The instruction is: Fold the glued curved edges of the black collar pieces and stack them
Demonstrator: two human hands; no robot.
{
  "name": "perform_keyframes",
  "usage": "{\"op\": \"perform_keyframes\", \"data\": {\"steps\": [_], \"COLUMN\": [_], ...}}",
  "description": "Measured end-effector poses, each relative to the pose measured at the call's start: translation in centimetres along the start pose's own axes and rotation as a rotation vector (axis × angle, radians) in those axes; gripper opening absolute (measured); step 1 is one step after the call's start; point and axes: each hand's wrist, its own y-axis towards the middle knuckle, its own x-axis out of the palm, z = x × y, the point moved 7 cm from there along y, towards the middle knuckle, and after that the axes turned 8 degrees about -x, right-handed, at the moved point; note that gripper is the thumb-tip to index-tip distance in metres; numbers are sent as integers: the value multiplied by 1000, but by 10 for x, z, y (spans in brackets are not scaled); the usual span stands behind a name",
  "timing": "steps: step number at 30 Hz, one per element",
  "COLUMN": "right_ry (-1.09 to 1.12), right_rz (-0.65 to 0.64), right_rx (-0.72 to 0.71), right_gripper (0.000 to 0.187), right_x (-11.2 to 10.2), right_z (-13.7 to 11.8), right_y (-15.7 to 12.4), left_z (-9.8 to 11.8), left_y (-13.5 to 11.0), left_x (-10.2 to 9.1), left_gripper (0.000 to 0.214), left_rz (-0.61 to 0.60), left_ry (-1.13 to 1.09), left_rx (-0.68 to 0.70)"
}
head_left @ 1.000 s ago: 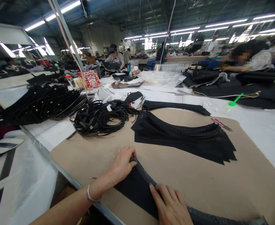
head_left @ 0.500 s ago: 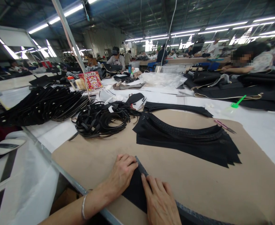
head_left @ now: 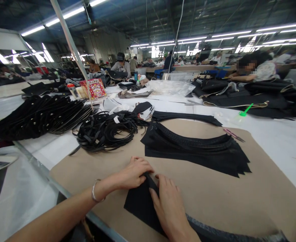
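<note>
A black fabric piece (head_left: 140, 203) lies on the brown board before me, with a long curved edge running toward the lower right. My left hand (head_left: 136, 172) has its fingers curled over the far end of the piece, pinching the edge. Close beside it, my right hand (head_left: 170, 205) holds the folded edge strip between thumb and fingers. The fold is partly covered by both hands. Beyond them rests a stack of similar curved black pieces (head_left: 193, 151), with a narrower stack (head_left: 185, 116) behind.
A tangle of black straps (head_left: 105, 132) lies left of the stacks. Pink-handled snips (head_left: 234, 135) and a green-topped glue bottle (head_left: 244, 111) are at the right. Black panels (head_left: 37, 116) are piled at the left, near a pole (head_left: 71, 45). Several people work behind.
Both hands have shifted slightly along the edge; the right thumb is now tucked by the fold. The edge strip looks more folded over. The view has turned a little rightward.
</note>
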Motion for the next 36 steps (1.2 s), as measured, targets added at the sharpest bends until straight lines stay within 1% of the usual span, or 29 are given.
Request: {"op": "perform_keyframes", "data": {"steps": [4,6,8,14,20,24,27,31,36], "right_ry": [4,8,13,50,89,104,96,69,75], "right_rz": [-33,-32,-27,11,69,130,174,163,171], "right_rx": [35,33,30,-10,-79,-140,-196,-266,-322], "right_gripper": [18,16,14,11,18,23,27,36,40], "right_x": [-3,-3,-2,1,5,8,13,21,20], "right_z": [-3,-3,-3,-2,-3,-3,-3,-1,-1], "right_y": [8,10,12,12,7,2,-2,-5,-8], "left_z": [2,2,2,-1,-3,-3,-4,-4,-6], "left_y": [12,15,18,17,12,4,-3,-10,-15], "left_x": [0,1,1,0,-3,-4,-2,1,-1], "left_gripper": [23,16,13,16,19,25,27,28,29], "left_rz": [-140,-180,-198,-157,-44,6,21,21,23], "left_ry": [35,48,57,53,92,149,209,284,341], "left_rx": [48,59,63,97,149,209,260,320,387]}}
